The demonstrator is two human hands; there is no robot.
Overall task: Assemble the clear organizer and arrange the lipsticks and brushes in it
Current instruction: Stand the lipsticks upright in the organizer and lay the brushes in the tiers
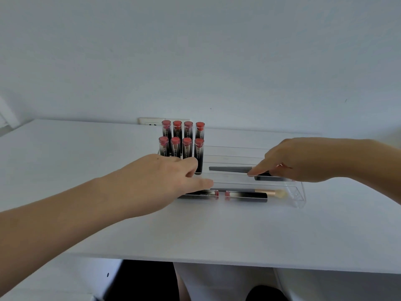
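The clear stepped organizer (300, 195) stands on the white table. Several red-capped lipsticks (181, 141) stand upright in two rows at its back left. In the front tray lie two lipsticks, one (205, 194) partly under my left hand and one (246, 195) in the middle, with a pale-bristled brush (269, 192) behind them. A grey-handled brush (230, 169) lies across the middle tier. My right hand (303, 159) pinches its dark end. My left hand (160, 181) hovers over the organizer's front left, thumb and fingers apart, nothing visible between them.
A white wall socket (149, 122) sits at the table's far edge behind the lipsticks. The table's front edge (217, 260) runs just above my lap. The organizer's back right tiers (234, 152) hold nothing.
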